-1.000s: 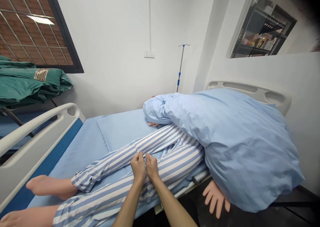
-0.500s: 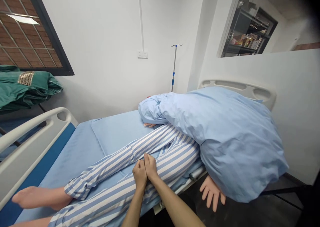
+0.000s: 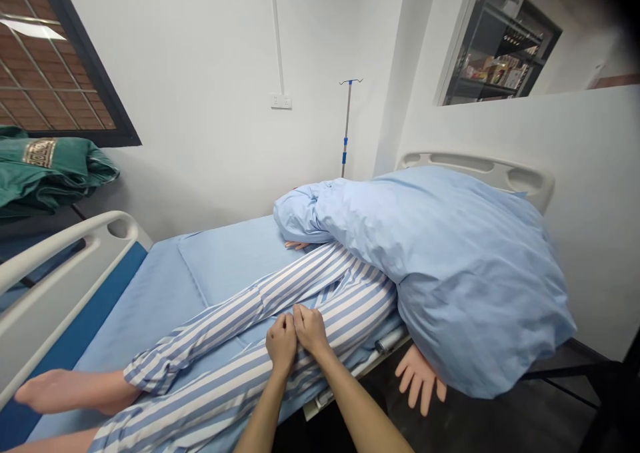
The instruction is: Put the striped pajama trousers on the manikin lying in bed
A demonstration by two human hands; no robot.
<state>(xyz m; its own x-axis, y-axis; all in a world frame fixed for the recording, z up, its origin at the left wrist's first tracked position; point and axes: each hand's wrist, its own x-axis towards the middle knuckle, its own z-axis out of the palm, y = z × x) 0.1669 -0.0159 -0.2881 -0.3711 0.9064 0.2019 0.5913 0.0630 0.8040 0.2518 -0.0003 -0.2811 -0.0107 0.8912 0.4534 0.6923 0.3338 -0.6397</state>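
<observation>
Over the near thigh of a figure on the bed, my left hand (image 3: pixel 281 341) and my right hand (image 3: pixel 311 328) are side by side, both curled into fists. A narrow gap shows between them, and nothing sticks out of either fist. Beneath them are the blue-and-white striped trousers (image 3: pixel 350 306) of the figure, which looks like a mannequin. Whether my fists touch the cloth I cannot tell. A light blue quilt (image 3: pixel 480 266) is bunched over its upper body, hiding the head and trunk. One mannequin hand (image 3: pixel 420 376) hangs past the bed's near edge; a bare foot (image 3: pixel 60 392) lies at the left.
The bed has a pale footboard (image 3: pixel 65 240) at left and a headboard (image 3: pixel 525 176) at right. A drip stand (image 3: pixel 347 123) rises behind it by the wall. Green folded cloth (image 3: pixel 55 173) lies under the barred window (image 3: pixel 45 60). Shelves (image 3: pixel 500 53) show through the opening at upper right.
My fists have drawn slightly apart, the right one shifting a little to the right. The camera view has moved slightly; the quilt and figure look unchanged.
</observation>
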